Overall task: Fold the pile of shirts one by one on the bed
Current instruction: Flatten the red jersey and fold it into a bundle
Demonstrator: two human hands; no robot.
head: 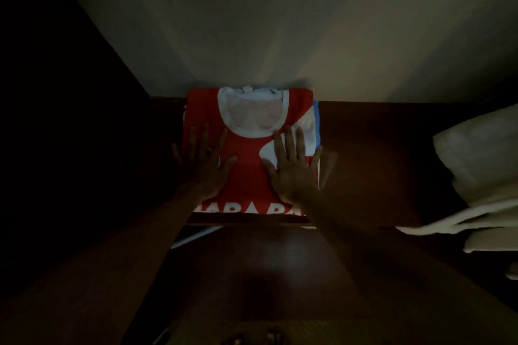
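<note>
Head view showed the folded red shirt [246, 159] lying directly under both palms, left hand [203, 165] and right hand [291, 168] flat, fingers spread, collar at the far edge.

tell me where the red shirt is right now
In the head view the folded red shirt lies centre frame on the dark bed, against the wall, with the left hand and right hand flat on it.
</note>
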